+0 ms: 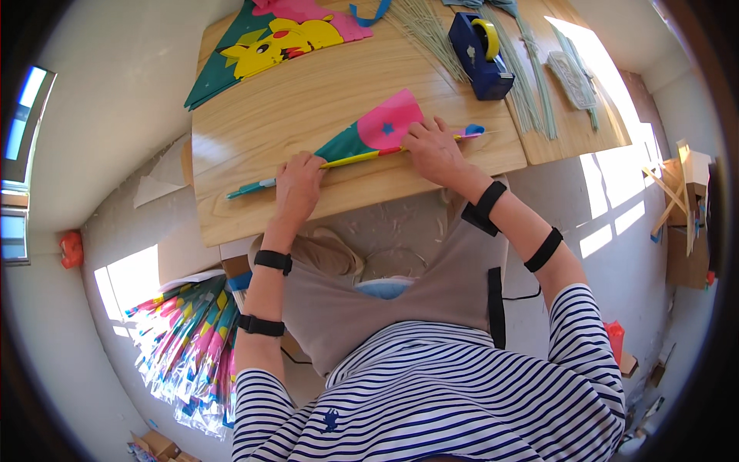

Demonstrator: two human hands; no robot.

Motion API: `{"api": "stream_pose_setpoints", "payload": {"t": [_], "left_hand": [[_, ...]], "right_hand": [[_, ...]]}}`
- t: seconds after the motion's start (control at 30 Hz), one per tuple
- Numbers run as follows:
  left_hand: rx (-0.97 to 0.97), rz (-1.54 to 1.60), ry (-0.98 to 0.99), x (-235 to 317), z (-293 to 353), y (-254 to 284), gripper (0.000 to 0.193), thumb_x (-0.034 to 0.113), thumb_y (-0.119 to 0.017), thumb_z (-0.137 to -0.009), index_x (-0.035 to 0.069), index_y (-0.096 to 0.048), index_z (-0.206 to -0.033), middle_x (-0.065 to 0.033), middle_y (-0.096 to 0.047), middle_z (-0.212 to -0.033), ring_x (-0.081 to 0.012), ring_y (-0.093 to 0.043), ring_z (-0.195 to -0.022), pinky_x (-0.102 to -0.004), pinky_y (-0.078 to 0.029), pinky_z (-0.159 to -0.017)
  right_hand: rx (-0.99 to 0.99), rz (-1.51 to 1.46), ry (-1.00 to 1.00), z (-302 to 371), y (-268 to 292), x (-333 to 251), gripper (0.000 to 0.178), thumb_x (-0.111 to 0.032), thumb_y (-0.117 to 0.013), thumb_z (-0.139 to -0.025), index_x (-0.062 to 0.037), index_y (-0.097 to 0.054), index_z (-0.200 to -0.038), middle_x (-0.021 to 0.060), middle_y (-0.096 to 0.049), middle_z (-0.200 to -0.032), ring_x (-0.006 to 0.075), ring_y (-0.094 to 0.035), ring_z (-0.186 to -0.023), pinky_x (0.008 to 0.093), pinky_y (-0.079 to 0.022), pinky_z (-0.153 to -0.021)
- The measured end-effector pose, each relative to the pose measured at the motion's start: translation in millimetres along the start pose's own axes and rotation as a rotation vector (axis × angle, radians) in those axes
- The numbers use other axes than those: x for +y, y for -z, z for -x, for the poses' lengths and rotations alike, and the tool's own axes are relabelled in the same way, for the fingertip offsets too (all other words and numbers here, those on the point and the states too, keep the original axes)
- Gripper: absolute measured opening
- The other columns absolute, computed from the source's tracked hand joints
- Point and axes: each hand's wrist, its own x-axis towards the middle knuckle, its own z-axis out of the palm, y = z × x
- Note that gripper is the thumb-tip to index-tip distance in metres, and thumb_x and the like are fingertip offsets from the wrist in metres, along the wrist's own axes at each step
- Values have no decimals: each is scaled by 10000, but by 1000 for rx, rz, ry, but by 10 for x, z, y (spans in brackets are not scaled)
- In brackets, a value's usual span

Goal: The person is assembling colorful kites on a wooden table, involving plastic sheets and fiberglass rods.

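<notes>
A partly rolled kite (350, 146) in green, pink and yellow, with a dark star on its pink part, lies slantwise on the wooden table (265, 115). My left hand (299, 185) is closed on the rolled edge near its left end. A teal tip (248, 189) sticks out past that hand. Farther right, my right hand (437, 150) has its fingers curled over the roll at the pink part. Beyond it the roll ends in a thin rod and a small blue loop (474, 130). The loose sail fans out between my hands on the far side.
Flat printed kite sails (289, 46) are stacked at the far left. A blue tape dispenser (481, 58) stands at the back right, among bundles of thin pale rods (531, 73) and a clear plastic tray (572, 79). Bagged rolled kites (188, 346) are heaped below the table's left side.
</notes>
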Motion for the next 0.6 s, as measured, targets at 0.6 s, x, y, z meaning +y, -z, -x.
{"api": "stream_pose_setpoints", "payload": {"t": [0.6], "left_hand": [[194,-222,-36,156,-386,-66,162,91,-689,-826,96,-613,-969,-92,-580,-1029,-318,-564,-1043,-461,-472,-813]], "right_hand": [[-128,69,-365,-462,41,205,407,-344,-787,-816,-99,-635,-1103,108,-609,-1159,344,-570,-1130,572,-490,-840]]}}
